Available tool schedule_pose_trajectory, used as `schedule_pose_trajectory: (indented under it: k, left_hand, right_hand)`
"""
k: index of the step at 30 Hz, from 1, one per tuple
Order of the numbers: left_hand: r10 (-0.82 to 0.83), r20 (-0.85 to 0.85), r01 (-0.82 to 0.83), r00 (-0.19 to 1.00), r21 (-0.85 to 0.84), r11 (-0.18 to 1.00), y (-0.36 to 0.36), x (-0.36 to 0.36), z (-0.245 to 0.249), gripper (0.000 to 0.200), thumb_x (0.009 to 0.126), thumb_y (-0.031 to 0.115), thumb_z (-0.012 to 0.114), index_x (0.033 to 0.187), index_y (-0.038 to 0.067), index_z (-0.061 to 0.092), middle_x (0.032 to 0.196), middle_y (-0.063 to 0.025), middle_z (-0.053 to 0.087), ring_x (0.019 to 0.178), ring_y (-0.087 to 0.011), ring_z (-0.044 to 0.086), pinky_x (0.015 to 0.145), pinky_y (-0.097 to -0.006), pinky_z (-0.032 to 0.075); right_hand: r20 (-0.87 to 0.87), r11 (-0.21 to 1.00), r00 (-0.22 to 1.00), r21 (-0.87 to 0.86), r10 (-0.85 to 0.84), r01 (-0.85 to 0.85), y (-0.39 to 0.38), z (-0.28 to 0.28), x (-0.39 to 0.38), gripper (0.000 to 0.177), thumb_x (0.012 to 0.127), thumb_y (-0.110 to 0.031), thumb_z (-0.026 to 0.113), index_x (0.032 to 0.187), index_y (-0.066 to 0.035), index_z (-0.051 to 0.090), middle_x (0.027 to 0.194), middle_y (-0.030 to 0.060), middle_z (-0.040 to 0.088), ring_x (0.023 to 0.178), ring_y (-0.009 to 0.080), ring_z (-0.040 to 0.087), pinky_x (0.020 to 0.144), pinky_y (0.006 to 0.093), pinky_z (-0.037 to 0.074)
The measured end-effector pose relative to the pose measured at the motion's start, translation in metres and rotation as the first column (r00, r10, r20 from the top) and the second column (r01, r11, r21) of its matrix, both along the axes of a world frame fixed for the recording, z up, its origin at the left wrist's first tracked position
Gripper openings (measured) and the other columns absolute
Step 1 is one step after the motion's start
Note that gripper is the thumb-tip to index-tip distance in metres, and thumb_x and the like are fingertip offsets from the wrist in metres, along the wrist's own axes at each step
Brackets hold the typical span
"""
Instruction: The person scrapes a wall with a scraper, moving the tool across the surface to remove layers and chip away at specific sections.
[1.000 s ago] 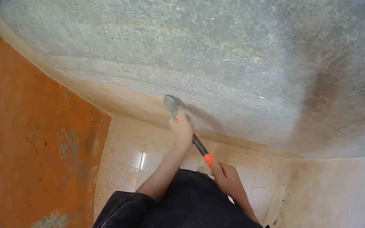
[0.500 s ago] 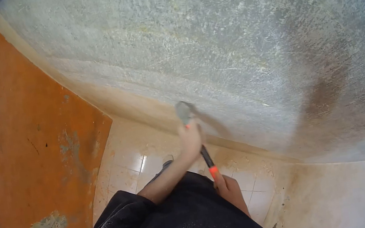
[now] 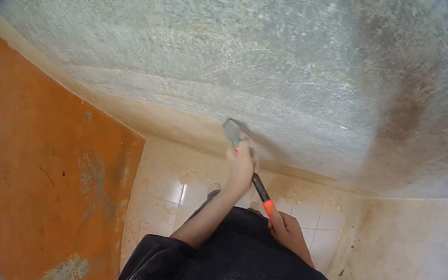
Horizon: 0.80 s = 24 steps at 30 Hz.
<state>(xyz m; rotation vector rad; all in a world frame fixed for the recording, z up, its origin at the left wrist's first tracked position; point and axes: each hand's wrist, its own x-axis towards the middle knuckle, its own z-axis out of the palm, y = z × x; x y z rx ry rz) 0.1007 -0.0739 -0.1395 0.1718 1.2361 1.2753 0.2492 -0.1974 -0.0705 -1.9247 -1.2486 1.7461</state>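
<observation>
A long-handled tool with a flat grey head (image 3: 231, 130) and a black and red-orange handle (image 3: 261, 188) slants up from my body to the wall (image 3: 272, 75). Its head is at the lower part of the mottled grey-green wall, casting a shadow to the right. My left hand (image 3: 242, 163) is closed round the upper handle, just below the head. Lower down, my right hand (image 3: 288, 232) grips the handle end at the red-orange part. Some fingers of both hands are hidden.
An orange wall (image 3: 26, 169) with patches of flaked paint stands at the left. Below lies a tiled floor (image 3: 157, 216) with scattered debris, and a shoe tip (image 3: 214, 188) shows on it. A pale wall (image 3: 435, 236) is at the lower right.
The tool and both hands sit slightly further right in the view. The walls and floor have also shifted a little to the right. Both hands keep their hold.
</observation>
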Motion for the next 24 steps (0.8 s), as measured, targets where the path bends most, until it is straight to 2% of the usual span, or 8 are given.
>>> schedule_pose_trajectory:
  k: [5,7,10,11,14,18,20,24]
  left_hand:
    - [-0.119,0.212,0.125,0.97,-0.018,0.992,0.007,-0.009,0.002,0.025,0.093,0.029,0.056,0.083,0.014,0.039,0.056,0.0008,0.039,0.041,-0.0124,0.038,0.042,-0.0297,0.038]
    - [-0.028,0.325,0.073,0.945,-0.126,0.989,0.017,-0.009,0.012,0.027,0.093,0.03,0.057,0.078,0.016,0.038,0.055,0.0034,0.035,0.041,-0.0105,0.035,0.042,-0.0279,0.033]
    - [-0.081,0.438,0.145,0.896,-0.116,0.983,0.019,-0.016,0.001,0.029,0.092,0.026,0.056,0.072,0.018,0.036,0.054,0.0059,0.03,0.041,-0.008,0.03,0.041,-0.0259,0.027]
    - [-0.081,0.44,0.146,0.894,-0.116,0.982,0.019,-0.017,-0.002,0.029,0.092,0.026,0.056,0.072,0.018,0.036,0.054,0.0059,0.03,0.041,-0.008,0.03,0.041,-0.0259,0.027]
    - [-0.122,0.444,0.175,0.888,-0.08,0.981,0.017,-0.018,-0.006,0.028,0.089,0.019,0.055,0.069,0.019,0.035,0.053,0.0079,0.028,0.04,-0.006,0.028,0.039,-0.026,0.025]
    - [-0.108,0.382,0.162,0.918,-0.113,0.98,0.017,-0.005,-0.003,0.026,0.087,0.018,0.054,0.07,0.019,0.035,0.052,0.0085,0.026,0.04,-0.0054,0.025,0.038,-0.0257,0.024]
    - [-0.093,0.353,0.147,0.931,-0.13,0.981,0.016,0.007,0.001,0.027,0.087,0.018,0.054,0.068,0.019,0.034,0.052,0.0087,0.024,0.04,-0.0051,0.025,0.038,-0.0258,0.023]
    - [-0.108,0.331,0.165,0.937,-0.149,0.975,0.012,0.031,-0.005,0.026,0.086,0.018,0.055,0.069,0.018,0.035,0.051,0.0091,0.025,0.04,-0.0052,0.024,0.037,-0.0264,0.023]
  right_hand:
    - [-0.051,1.0,0.998,-0.004,-0.026,0.026,0.01,-0.011,0.02,0.044,0.102,-0.037,0.045,0.079,-0.002,0.057,0.057,0.0005,0.049,0.048,0.0087,0.045,0.047,0.0269,0.037]
    - [-0.122,0.998,0.992,-0.047,-0.039,0.033,0.009,-0.013,0.025,0.042,0.103,-0.036,0.044,0.088,0.0,0.057,0.06,0.0025,0.053,0.045,0.0083,0.045,0.043,0.0249,0.037]
    - [-0.216,0.993,0.972,-0.09,-0.088,0.07,0.007,-0.015,0.017,0.04,0.103,-0.036,0.047,0.094,0.001,0.06,0.07,0.0036,0.056,0.05,0.0088,0.05,0.047,0.0241,0.04]
    - [-0.273,0.989,0.959,-0.142,-0.07,0.032,0.007,-0.017,0.018,0.039,0.103,-0.035,0.045,0.107,0.002,0.058,0.075,0.0058,0.059,0.05,0.0098,0.052,0.047,0.0235,0.041]
    - [-0.379,0.987,0.924,-0.162,-0.052,-0.011,0.007,-0.011,0.018,0.037,0.104,-0.034,0.043,0.114,0.0,0.055,0.074,0.0052,0.058,0.049,0.0089,0.05,0.046,0.023,0.04]
    - [-0.344,0.991,0.939,-0.13,-0.024,-0.022,0.004,-0.007,0.018,0.042,0.105,-0.031,0.04,0.133,-0.001,0.048,0.074,0.0043,0.056,0.048,0.0079,0.047,0.046,0.022,0.039]
    - [-0.281,0.995,0.954,-0.049,-0.102,0.092,-0.004,-0.002,0.018,0.051,0.104,-0.035,0.038,0.146,-0.006,0.038,0.069,0.0041,0.052,0.044,0.0071,0.042,0.044,0.0204,0.037]
    - [-0.241,0.997,0.968,0.028,-0.069,0.078,-0.011,-0.01,0.034,0.053,0.104,-0.033,0.038,0.151,-0.009,0.031,0.068,0.0029,0.051,0.044,0.0061,0.041,0.043,0.0196,0.036]
